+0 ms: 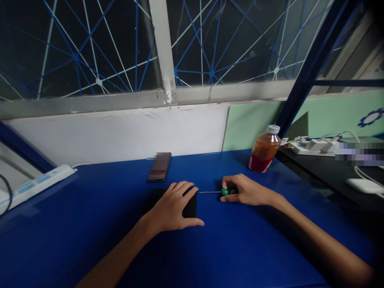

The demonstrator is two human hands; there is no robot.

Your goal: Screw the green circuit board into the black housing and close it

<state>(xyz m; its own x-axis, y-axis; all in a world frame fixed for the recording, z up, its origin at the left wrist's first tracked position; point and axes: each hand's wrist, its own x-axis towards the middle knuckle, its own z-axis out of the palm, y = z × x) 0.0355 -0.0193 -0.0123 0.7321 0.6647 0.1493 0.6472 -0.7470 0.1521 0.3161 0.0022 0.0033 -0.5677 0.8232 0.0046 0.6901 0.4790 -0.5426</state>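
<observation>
Under my left hand (pixel 174 208) lies a flat black box-like object (pixel 190 207), mostly covered by the palm and fingers. My left fingers wrap over it, with the thumb along its near right corner. In my right hand (pixel 244 189) is a screwdriver (pixel 224 192) with a green and black handle, pinched between thumb and fingers. Its thin metal shaft points left, level with the table, and the tip reaches the right side of the black object. Whether the tip sits in a screw is too small to tell. A tiny dark piece (pixel 209 199) lies just below the shaft.
A dark phone (pixel 159 167) lies behind my left hand on the blue table (pixel 192 256). A bottle of orange-brown drink (pixel 265 150) stands at the back right. White power strips lie at the left edge (pixel 39 186) and on the black desk at right (pixel 315 146).
</observation>
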